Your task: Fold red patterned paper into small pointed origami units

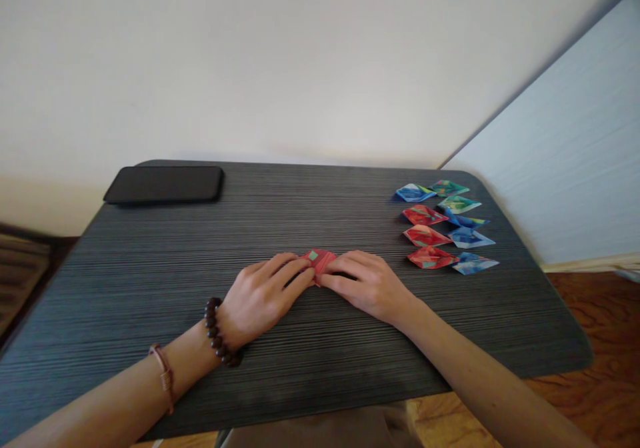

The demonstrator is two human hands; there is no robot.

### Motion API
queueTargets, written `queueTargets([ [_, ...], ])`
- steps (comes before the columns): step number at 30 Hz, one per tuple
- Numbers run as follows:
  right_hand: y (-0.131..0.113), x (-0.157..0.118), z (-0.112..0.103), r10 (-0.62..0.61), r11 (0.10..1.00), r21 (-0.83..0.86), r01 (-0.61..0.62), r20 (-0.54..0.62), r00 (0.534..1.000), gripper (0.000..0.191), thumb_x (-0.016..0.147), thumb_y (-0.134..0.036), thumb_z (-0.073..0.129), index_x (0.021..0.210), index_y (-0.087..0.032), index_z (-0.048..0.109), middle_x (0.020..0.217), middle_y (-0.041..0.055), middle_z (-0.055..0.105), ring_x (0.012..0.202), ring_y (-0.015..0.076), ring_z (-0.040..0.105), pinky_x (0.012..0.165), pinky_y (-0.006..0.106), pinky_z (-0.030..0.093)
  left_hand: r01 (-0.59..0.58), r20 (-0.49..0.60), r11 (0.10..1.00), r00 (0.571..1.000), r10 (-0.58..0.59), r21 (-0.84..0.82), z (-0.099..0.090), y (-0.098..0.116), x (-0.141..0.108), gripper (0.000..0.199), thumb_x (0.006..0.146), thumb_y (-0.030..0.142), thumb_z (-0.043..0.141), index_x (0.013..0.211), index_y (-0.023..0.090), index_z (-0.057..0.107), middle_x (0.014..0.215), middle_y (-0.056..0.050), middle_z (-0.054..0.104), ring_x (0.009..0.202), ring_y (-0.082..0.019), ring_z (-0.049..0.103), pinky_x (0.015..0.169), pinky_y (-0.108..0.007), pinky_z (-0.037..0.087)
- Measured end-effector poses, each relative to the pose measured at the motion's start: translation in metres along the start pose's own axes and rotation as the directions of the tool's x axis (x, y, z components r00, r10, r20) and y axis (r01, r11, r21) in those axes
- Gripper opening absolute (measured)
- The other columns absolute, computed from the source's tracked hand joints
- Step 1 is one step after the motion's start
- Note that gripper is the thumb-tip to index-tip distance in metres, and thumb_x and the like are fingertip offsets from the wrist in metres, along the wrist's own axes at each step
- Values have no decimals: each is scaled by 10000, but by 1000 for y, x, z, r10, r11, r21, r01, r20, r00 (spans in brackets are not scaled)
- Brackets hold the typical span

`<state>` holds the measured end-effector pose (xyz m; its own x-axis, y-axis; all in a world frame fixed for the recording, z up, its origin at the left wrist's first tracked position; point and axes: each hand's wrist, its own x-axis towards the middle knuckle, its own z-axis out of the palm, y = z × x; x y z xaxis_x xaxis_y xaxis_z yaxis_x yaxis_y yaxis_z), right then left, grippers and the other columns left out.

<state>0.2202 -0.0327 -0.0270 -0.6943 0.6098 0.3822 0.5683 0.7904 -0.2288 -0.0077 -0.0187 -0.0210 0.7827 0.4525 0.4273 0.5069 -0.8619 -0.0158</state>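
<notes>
A small red folded paper (319, 262) with a pale green patch lies on the dark table at the middle, between my hands. My left hand (265, 293) has its fingertips closed on the paper's left side; a dark bead bracelet and a copper-coloured bangle are on that arm. From the right, my right hand (369, 283) holds the paper's other side with its fingers. The fingertips nearly meet at the paper's lower edge, and the thumbs are mostly hidden under the hands.
Several folded paper pieces in red (427, 236), blue (470, 237) and green (459, 204) stand in two columns at the table's right. A black flat case (165, 185) lies at the back left of the dark table (300, 201). A pale wall (300, 68) rises behind.
</notes>
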Motion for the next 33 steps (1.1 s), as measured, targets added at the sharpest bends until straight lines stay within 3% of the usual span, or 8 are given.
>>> queueTargets([
  [9, -1, 1, 1, 18, 1000, 13, -18, -5, 1000, 195, 914, -198, 461, 1002, -219, 633, 1019, 25, 657, 862, 147, 575, 745, 281, 460, -20, 8, 1000, 1000, 20, -15, -3, 0, 1, 197, 874, 167, 515, 1040, 154, 621, 1058, -50, 670, 930, -220, 619, 704, -331, 571],
  [16, -1, 3, 0, 41, 999, 37, -39, -43, 998, 186, 906, -193, 473, 993, -202, 637, 982, 26, 667, 812, 146, 572, 721, 279, 463, -13, 14, 1000, 1000, 13, -3, -2, 1, 0, 212, 852, 183, 560, 1055, 162, 614, 1085, -35, 661, 966, -210, 609, 767, -326, 560],
  [22, -2, 6, -1, 54, 996, 72, -49, -66, 996, 171, 904, -190, 475, 975, -187, 631, 972, 29, 665, 810, 148, 573, 735, 276, 464, -13, -32, 1000, 999, 14, 10, -2, 4, 3, 187, 833, 176, 573, 1008, 143, 630, 1016, -33, 683, 924, -202, 625, 753, -315, 564],
  [33, -8, 10, 3, 135, 978, 164, -130, -16, 991, 139, 905, -173, 459, 925, -149, 594, 895, 67, 639, 822, 161, 562, 751, 300, 455, 96, -26, 994, 995, -97, -42, -5, 7, 9, 120, 799, 195, 604, 908, 183, 653, 960, -33, 672, 890, -223, 592, 665, -326, 553],
])
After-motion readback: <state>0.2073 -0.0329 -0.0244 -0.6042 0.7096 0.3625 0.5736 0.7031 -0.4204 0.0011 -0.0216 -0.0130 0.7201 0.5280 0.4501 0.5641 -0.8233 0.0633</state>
